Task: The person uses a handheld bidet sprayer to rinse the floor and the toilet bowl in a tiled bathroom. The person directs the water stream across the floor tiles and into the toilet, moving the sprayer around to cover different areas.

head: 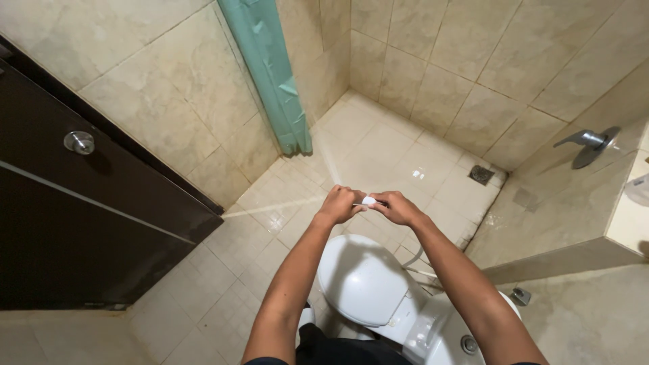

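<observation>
Two bare hands meet above the closed white toilet lid point(362, 280), and they share one small white object point(368, 200), pinched between them. The left hand point(340, 203) is curled narrow around its near end, the right hand point(397, 207) closes on the other end with fingers bent, and a thin pale edge sticks out sideways between them; what the object is cannot be told at this size. Both forearms reach forward from the person's body, so the object hangs in the air over the tiled floor point(378, 149), just beyond the front of the lid, probably held up there to keep it in plain sight. One round flush button point(469, 344) sits on the cistern near the bottom edge, and one thin hose point(412, 260) loops beside the bowl. To the left stands one dark door point(81, 223) with a single round metal knob point(79, 142). Farther off, one green shower curtain point(274, 74) hangs gathered against the wall, one square drain point(481, 174) lies in the shower corner, and one metal lever handle point(587, 140) juts from the right wall.
</observation>
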